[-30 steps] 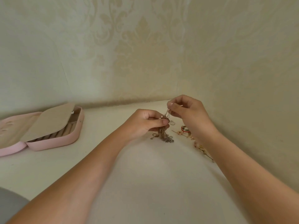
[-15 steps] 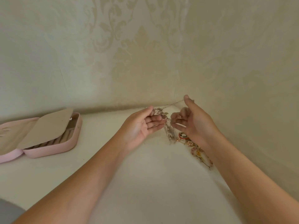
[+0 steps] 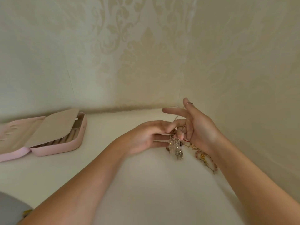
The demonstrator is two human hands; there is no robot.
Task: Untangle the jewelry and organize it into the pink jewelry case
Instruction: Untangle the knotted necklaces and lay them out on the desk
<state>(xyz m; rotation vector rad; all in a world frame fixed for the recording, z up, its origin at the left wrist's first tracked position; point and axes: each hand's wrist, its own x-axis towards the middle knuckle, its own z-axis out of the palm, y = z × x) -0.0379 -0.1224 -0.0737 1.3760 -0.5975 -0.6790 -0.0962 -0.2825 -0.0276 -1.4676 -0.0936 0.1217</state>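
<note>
While both my hands hover over the white table (image 3: pixel 146 184) near its back right corner, the tangle (image 3: pixel 176 147) hangs between them, low over the surface; cannot tell if it touches.

Tangle: thin metal links, small clear stones, a few dark and gold bits, bunched in a ragged clump. Long axis near vertical, loose ends pointing down. One fine chain (image 3: pixel 179 113) leaves the top of the clump and runs up and right, taut, to my right thumb.

Left hand (image 3: pixel 142 138): palm turned right, lower fingers straight and spread, thumb and forefinger nipping the top of the tangle. Blurred there, so the exact contact is soft.

Right hand (image 3: pixel 200 132): thumb and forefinger stuck out straight, chain looped over the thumb, lower fingers curled in on it beside the clump.

Flat on the table under my right wrist: a bracelet (image 3: pixel 205 157), pinkish beads with gold pieces, strung out from near the tangle toward me and to the right. A small red-rimmed piece (image 3: pixel 186 140) lies just beside the clump.

Case (image 3: pixel 65 147): well apart to the left, open, pink, smooth skin, rounded corners. A soft beige flap (image 3: pixel 52 127) tilts over the near tray and covers most of it. Past the flap's edge, a row of beige padded rolls (image 3: pixel 68 139). The lid (image 3: pixel 9 132) lies flat at the left edge, beige lined.

Wall (image 3: pixel 129 54): cream paper, pale damask pattern
</note>
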